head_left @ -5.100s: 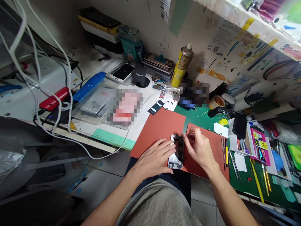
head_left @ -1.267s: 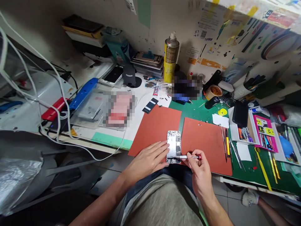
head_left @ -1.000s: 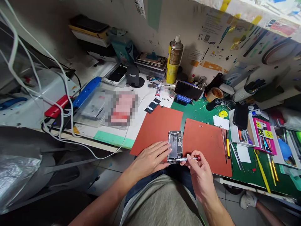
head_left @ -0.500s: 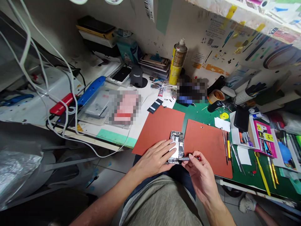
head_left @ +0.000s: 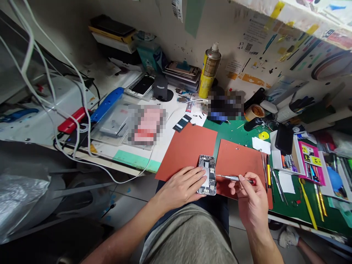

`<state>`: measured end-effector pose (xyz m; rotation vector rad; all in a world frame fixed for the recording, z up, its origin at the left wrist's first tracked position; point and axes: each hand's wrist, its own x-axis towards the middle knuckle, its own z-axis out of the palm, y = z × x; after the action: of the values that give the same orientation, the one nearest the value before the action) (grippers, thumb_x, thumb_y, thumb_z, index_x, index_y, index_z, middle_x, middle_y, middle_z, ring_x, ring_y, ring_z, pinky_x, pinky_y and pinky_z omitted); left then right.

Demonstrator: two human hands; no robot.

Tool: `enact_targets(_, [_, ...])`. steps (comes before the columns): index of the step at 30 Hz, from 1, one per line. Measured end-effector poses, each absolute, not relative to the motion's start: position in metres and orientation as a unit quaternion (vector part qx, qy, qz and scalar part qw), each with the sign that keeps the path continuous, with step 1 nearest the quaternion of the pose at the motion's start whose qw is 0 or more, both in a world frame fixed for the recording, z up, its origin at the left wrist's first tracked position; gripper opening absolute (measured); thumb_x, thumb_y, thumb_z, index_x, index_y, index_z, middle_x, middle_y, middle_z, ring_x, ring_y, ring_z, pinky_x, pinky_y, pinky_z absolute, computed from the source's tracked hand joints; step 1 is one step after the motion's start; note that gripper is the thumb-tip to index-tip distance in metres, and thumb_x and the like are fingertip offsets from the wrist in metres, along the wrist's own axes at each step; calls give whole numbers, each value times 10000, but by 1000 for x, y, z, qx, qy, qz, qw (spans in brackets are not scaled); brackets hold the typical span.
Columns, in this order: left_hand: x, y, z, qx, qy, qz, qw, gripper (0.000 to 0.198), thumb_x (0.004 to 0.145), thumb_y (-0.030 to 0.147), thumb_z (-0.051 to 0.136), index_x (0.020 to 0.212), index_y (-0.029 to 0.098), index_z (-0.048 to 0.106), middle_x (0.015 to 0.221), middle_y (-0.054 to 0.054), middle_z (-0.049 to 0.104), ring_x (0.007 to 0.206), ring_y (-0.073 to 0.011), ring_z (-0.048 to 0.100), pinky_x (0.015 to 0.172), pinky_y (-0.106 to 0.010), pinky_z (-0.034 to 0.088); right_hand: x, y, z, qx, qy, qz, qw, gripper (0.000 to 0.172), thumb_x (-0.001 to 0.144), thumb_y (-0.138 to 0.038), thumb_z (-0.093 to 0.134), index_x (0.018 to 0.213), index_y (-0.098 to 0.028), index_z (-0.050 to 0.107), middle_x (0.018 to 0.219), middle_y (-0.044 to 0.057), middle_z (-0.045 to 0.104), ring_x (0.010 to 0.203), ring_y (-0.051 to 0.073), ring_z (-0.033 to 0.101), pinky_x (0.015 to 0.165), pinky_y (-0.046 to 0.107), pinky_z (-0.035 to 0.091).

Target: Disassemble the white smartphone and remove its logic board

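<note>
An opened smartphone (head_left: pixel 211 175) with its inner parts showing lies at the front edge of the left red-brown mat (head_left: pixel 189 143). My left hand (head_left: pixel 180 185) holds it, with the fingers laid across its left side and the thumb along the lower edge. In my right hand (head_left: pixel 251 196) is a slim precision screwdriver (head_left: pixel 233 178), gripped between thumb and fingers by its silver and red handle. Its tip points left, just beyond the phone's right edge, over the second red-brown mat (head_left: pixel 236 161). The screwdriver tip is too small to show whether it carries anything.
Tweezers (head_left: pixel 279 186) and a yellow brush (head_left: pixel 308 203) lie at the right. Boxes of tools (head_left: pixel 312 161) stand behind them. A yellow spray can (head_left: pixel 209 71) is at the back. White cables (head_left: pixel 79 110) hang at the left. Another person's foot (head_left: pixel 288 236) shows below the table.
My right hand has moved right with the screwdriver, whose tip has left the phone's lower end. The left hand stays on the phone.
</note>
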<state>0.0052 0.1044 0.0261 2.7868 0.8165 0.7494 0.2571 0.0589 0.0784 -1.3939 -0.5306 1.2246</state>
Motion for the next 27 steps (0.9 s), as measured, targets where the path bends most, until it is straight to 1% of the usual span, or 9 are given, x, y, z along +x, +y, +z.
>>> enact_targets(2, [7,103,25,925,273,253,72,459,1060,420,653,1396,107,646,1433,-160,716,1362,-314,666,1127,-504,579,256,61,77,-618,-267,457,581,395,869,-441,888,1012,-265,564,737,-38,697,658,184,725,630,294,562])
enact_targets(5, [9,101,18,925,277,244,85,451,1054,442,659,1390,141,651,1424,-145,722,1349,-306,674,1127,-506,582,253,65,74,-647,-323,383,575,384,878,-451,881,1015,-261,576,845,-8,744,721,194,760,677,304,579])
enact_targets(7, [9,98,13,924,285,236,93,437,1045,418,677,1394,155,650,1427,-139,721,1359,-304,669,1144,-516,573,254,68,72,-646,-341,378,569,372,889,-453,870,1021,-259,581,908,12,762,753,203,773,702,319,592])
enact_targets(10, [8,94,8,923,296,228,93,435,1034,395,697,1389,148,649,1453,-136,706,1390,-300,648,1178,-514,550,260,73,66,-639,-329,394,573,378,872,-442,887,1039,-250,608,905,16,761,737,192,769,686,311,596])
enact_targets(14, [7,92,10,916,300,242,109,648,995,583,696,1468,150,603,1481,-146,687,1444,-311,601,1212,-523,516,274,75,51,-641,-290,411,580,404,797,-421,949,965,-228,636,983,40,787,782,199,794,757,344,649])
enact_targets(17, [13,96,13,896,342,259,110,709,1013,610,651,1516,119,564,1486,-187,672,1420,-341,613,1181,-535,526,279,69,39,-649,-297,401,574,406,779,-416,960,898,-210,632,1032,65,795,840,224,810,842,401,670])
enact_targets(19, [20,101,15,887,374,251,104,700,1036,593,617,1529,100,549,1512,-202,648,1411,-360,611,1162,-539,528,280,63,32,-670,-326,367,556,394,791,-434,948,891,-202,646,1045,80,797,874,232,806,853,398,661])
enact_targets(23, [32,109,16,888,395,211,105,785,1024,630,608,1544,49,519,1586,-228,574,1462,-401,542,1179,-553,489,282,51,20,-722,-432,238,486,311,874,-467,866,926,-204,709,1063,93,794,887,208,749,777,333,605])
enact_targets(27, [35,111,17,888,398,201,116,782,1010,585,652,1554,42,508,1601,-230,555,1459,-408,527,1177,-559,472,288,46,11,-706,-542,154,428,149,972,-376,756,943,-232,728,1046,81,779,896,217,730,794,355,588])
